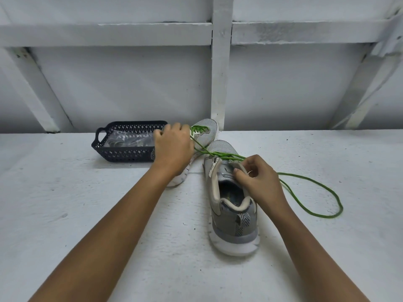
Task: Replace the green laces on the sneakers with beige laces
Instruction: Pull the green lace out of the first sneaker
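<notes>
- Presently, step in hand: unlacing the near sneaker (233,205); judged early in the task, as no beige lace is threaded anywhere.
- Near sneaker: grey, upright on the white table (87,214), heel toward the person, tongue pulled up.
- Green lace (314,192): partly freed; one strand runs taut from the upper eyelets toward the left hand, the other trails in a loose loop on the table to the right.
- Far sneaker (204,131): touching the near one's toe, green lace crossed through its eyelets, untouched by this judgement.
- Left hand (174,147): curled closed, apparently gripping the taut strand; the grip itself is hidden behind the knuckles.
- Right hand (257,179): thumb and forefinger pinching at the tongue and upper eyelets.
- Basket (128,141): dark plastic, just left of the far sneaker; holds a clear bag, contents too dim to name.
- Next move, judged: steady the shoe with the right hand and draw the strand out of the remaining eyelets, row by row.
</notes>
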